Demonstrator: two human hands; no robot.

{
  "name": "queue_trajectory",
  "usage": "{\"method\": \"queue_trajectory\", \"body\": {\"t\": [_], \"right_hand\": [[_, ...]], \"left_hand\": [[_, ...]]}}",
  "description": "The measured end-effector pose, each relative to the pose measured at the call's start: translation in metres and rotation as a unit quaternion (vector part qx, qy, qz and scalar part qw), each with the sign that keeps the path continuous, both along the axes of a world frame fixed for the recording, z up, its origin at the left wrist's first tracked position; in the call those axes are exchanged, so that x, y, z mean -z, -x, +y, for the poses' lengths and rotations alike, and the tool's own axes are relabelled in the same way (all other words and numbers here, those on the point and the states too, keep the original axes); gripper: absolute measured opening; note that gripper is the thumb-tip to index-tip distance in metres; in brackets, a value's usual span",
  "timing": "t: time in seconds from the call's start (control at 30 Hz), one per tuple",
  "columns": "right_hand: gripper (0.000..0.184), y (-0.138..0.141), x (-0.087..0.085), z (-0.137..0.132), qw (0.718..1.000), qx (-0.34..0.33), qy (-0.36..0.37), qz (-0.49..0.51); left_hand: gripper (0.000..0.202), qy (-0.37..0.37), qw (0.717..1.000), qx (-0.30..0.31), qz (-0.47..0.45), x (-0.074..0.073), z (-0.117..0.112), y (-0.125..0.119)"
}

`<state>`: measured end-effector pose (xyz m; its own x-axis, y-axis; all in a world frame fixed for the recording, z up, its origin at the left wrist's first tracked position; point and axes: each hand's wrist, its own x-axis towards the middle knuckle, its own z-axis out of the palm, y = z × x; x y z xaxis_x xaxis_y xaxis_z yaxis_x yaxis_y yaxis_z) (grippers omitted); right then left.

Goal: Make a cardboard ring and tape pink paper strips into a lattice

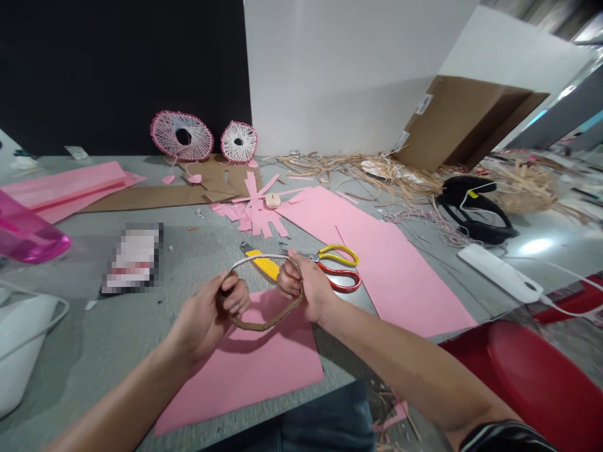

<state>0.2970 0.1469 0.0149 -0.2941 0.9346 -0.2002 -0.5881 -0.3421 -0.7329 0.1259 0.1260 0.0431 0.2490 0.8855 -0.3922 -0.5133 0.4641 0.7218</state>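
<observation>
As the head camera looked down over the bench (94, 358), the left hand (205, 320) and the right hand (304, 285) held a flattened loop of cord (266, 326) between them, above a pink paper sheet (245, 376). The loop's long axis ran roughly side to side, its pale upper arc toward the far side of the bench and its brown lower arc sagging toward the person. Each grip was closed: the left fingers curled around one end, and the right thumb and fingers pinched the other. The hands hid where the cord's ends lay, and I could not tell whether the loop touched the sheet. Just beyond it lay a yellow utility knife (262, 263) and red-and-yellow scissors (336, 267), beside a long pink sheet (377, 263). Grey bench stretched open left of the hands, and the near bench edge ran just below the sheet. Left of the hands, a pixelated object (134, 257) could not be made out. A pink bottle (23, 229) was cut off by the left frame edge.
</observation>
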Motion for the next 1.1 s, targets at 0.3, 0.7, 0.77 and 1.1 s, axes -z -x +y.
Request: {"method": "queue_trajectory", "body": {"t": [0.3, 0.7, 0.77, 1.1], "right_hand": [[0.047, 0.014, 0.009, -0.004, 0.999, 0.015, 0.04, 0.011], [0.06, 0.02, -0.005, -0.006, 0.996, 0.054, 0.067, 0.027], [0.062, 0.021, -0.009, -0.006, 0.995, 0.063, 0.074, 0.038], [0.066, 0.002, -0.023, -0.001, 0.989, 0.052, 0.088, 0.105]], "left_hand": [[0.048, -0.057, 0.991, -0.053, -0.107, 0.001, 0.002, 0.004], [0.053, -0.068, 0.989, -0.052, -0.123, 0.004, -0.001, -0.004], [0.053, -0.064, 0.99, -0.049, -0.114, 0.004, -0.001, -0.006], [0.034, -0.08, 0.994, -0.075, -0.025, 0.02, -0.005, -0.008]]}}
